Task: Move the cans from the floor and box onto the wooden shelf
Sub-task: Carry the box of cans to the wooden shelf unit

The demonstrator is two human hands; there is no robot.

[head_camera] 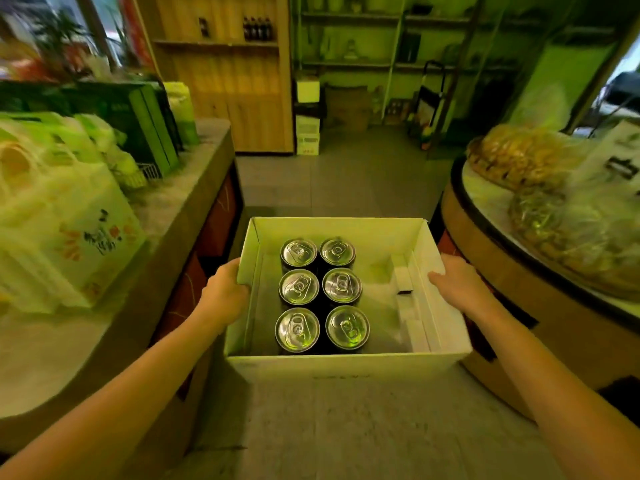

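Note:
A white open cardboard box (pixel 343 367) is held up in front of me above the floor. Several dark cans with silver tops (pixel 323 292) stand upright in two rows in its left half; its right half holds only a loose white cardboard insert (pixel 403 277). My left hand (pixel 225 289) grips the box's left wall at the rim. My right hand (pixel 457 282) grips the right wall, thumb over the rim. The wooden shelf (pixel 221 45) stands far ahead at the back left, with a few dark bottles (pixel 257 28) on an upper board.
A counter (pixel 180 202) on my left carries white bags and green boxes. A round display stand (pixel 491 258) with bagged goods is on my right. A tiled aisle (pixel 339 181) runs between them to the shelf. Stacked cartons (pixel 307 133) and metal racks line the back wall.

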